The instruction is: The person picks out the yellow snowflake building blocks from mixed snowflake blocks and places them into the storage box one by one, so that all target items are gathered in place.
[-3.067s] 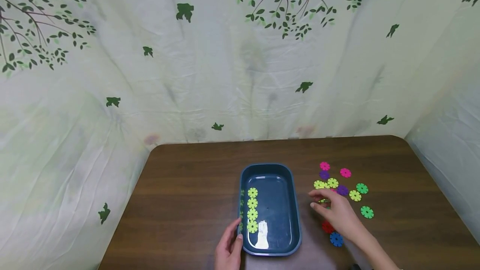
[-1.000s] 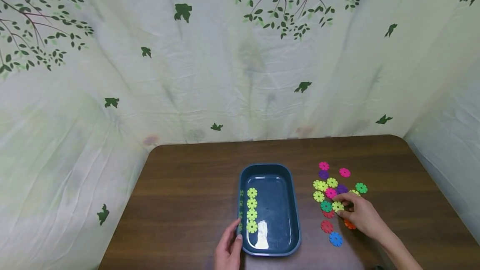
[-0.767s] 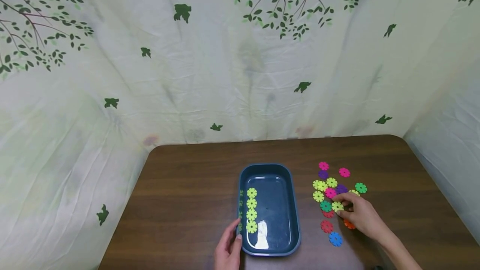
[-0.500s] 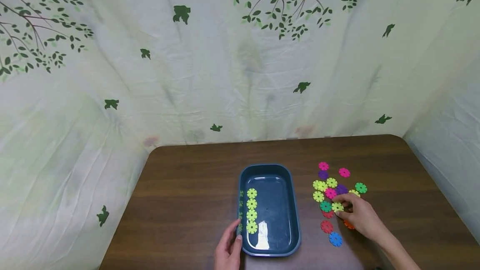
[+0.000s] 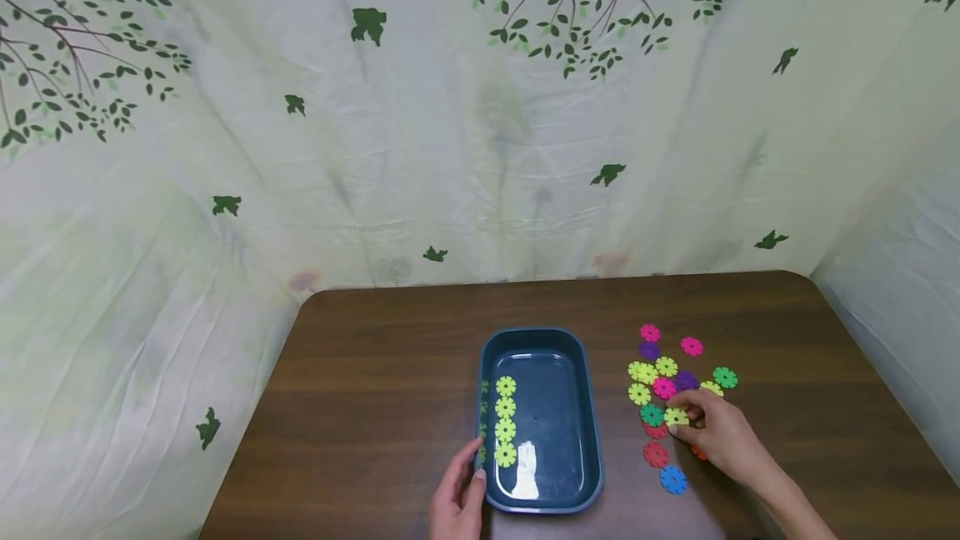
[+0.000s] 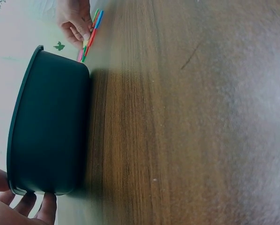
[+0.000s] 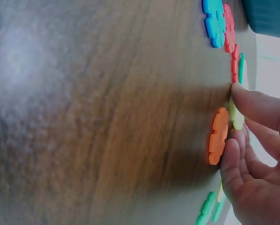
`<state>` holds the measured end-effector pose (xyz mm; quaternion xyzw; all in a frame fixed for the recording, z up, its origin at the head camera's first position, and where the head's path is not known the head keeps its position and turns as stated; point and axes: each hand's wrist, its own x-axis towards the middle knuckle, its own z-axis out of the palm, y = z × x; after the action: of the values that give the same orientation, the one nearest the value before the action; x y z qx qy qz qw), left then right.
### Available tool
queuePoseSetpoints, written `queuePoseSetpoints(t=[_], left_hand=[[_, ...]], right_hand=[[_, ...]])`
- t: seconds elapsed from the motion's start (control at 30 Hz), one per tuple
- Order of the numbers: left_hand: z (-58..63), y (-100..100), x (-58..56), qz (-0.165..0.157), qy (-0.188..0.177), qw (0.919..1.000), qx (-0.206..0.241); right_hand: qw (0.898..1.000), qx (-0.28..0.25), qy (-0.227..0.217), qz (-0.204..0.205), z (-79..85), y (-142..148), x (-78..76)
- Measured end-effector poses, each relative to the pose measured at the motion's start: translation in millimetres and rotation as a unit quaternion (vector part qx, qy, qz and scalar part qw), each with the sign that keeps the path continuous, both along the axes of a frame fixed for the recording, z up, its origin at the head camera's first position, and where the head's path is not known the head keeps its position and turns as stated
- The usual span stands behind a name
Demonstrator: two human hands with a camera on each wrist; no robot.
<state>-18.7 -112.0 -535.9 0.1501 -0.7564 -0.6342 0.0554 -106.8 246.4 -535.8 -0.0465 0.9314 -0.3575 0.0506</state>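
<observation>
A dark blue rectangular tray (image 5: 555, 432) stands on the brown table, with several yellow flower-shaped plastic discs (image 5: 506, 407) lined up along its left side. My left hand (image 5: 457, 494) grips the tray's near left side; in the left wrist view, its fingers (image 6: 47, 208) curl at the tray's end wall. To the right lies a loose spread of similar discs. My right hand (image 5: 723, 436) pinches a yellow flower-shaped plastic disc (image 5: 677, 416) between thumb and fingers, low over the spread. An orange disc (image 7: 218, 137) lies right below the fingers and is mostly hidden in the head view.
Around the right hand lie a blue disc (image 5: 673, 480), a red disc (image 5: 656, 454), a green disc (image 5: 652, 415), a purple disc (image 5: 686, 380) and pink ones, some overlapping. A patterned cloth (image 5: 480, 148) hangs behind the table's far edge (image 5: 555, 280).
Compared with about three seconds ago, my right hand has moved right and taken hold of a yellow disc. Over the last second it has barely moved. The left hand stays on the tray.
</observation>
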Motion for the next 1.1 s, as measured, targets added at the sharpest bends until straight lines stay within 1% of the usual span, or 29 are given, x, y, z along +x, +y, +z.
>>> queuePoseSetpoints(t=[0.2,0.37,0.53,0.67,0.93,1.1], left_hand=[[1.4,1,-0.9,0.003,-0.005,1.0000,0.001],[2.4,2,-0.5,0.004,-0.018,0.9998,-0.003],[3.0,2,0.5,0.002,-0.021,0.9998,-0.001],[3.2,2,0.3,0.003,-0.021,0.9998,-0.004],[3.2,1,-0.6,0.005,-0.011,0.9999,0.007],[3.0,2,-0.7,0.007,-0.005,0.9999,0.010]], right_hand=[[1.000,-0.002,-0.004,-0.018,0.0,-2,-0.7],[0.999,-0.027,-0.020,-0.030,2.5,-5,-0.4],[0.998,-0.038,-0.032,-0.041,6.4,-5,-0.2],[0.998,-0.036,-0.027,-0.043,10.4,-6,-0.2],[0.998,-0.040,-0.023,-0.050,17.9,-11,0.9],[0.998,-0.044,0.000,-0.046,21.0,-14,-0.4]])
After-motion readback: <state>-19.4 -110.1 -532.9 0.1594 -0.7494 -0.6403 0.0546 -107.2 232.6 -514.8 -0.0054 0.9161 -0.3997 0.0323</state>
